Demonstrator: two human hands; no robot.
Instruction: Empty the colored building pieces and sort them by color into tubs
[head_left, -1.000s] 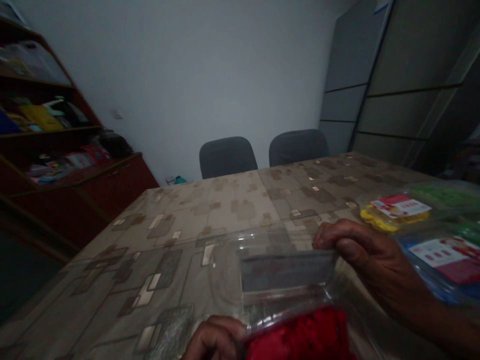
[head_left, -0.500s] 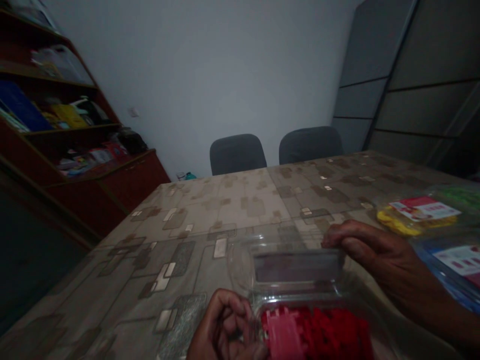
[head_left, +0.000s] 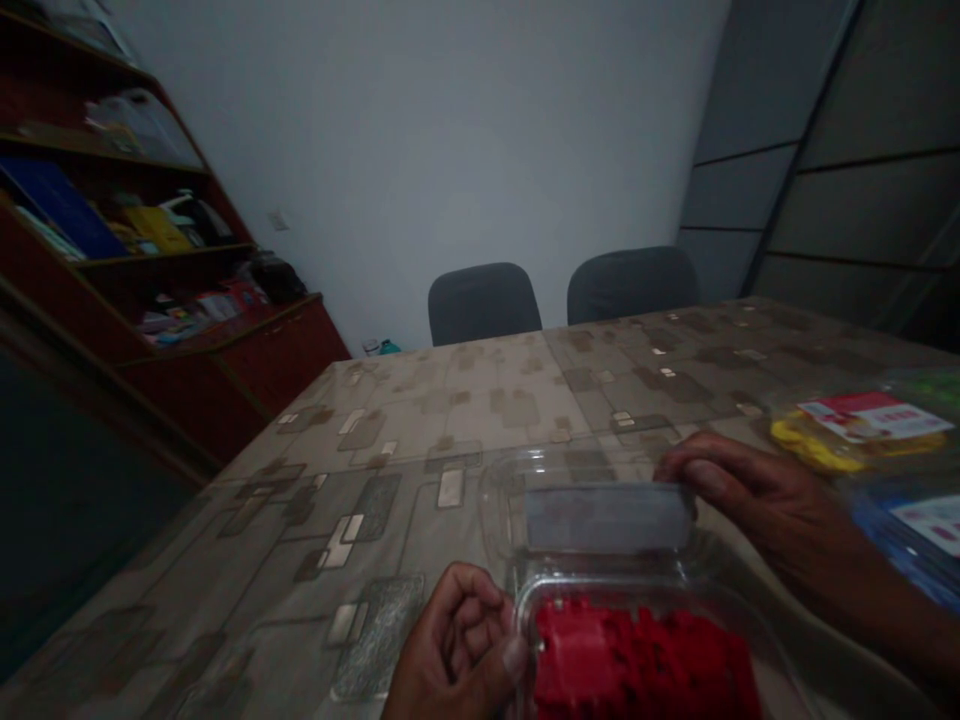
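Observation:
A clear plastic clamshell box (head_left: 772, 640) sits at the near edge of the table, its lid (head_left: 502, 500) swung back on the far side. Red plastic pieces (head_left: 645, 660) fill the base, and their exact kind is unclear. My left hand (head_left: 465, 640) has its fingers curled at the box's left rim, thumb against the wall. At the lid's right edge, my right hand (head_left: 742, 500) pinches the plastic between thumb and fingers. A pale label (head_left: 607, 518) shows on the lid.
To the right lie a clear box of yellow pieces (head_left: 817, 445), a box of blue pieces (head_left: 892, 545) and some green pieces (head_left: 934, 385). Two grey chairs (head_left: 484, 305) stand beyond the patterned table (head_left: 300, 530). A wooden shelf unit (head_left: 292, 345) is at the left.
The whole view has shifted slightly, so things sit further right. The lid and my right hand are a little higher, and the lid's label looks paler. Both hands keep their hold.

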